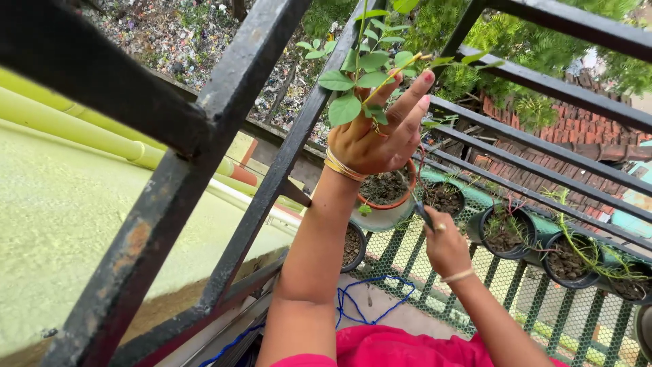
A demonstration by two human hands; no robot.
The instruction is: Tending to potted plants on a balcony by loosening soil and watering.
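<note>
Location: balcony ledge enclosed by black metal bars (224, 102), floored with green mesh (543, 312); a row of soil-filled pots (506, 231) stands on it. Left hand (377, 139) is raised, fingers spread, a leafy stem (363, 75) passing between the fingertips above the orange-rimmed pot (387, 200). Right hand (445, 245) is closed around a small dark tool (424, 216) just beside that pot.
</note>
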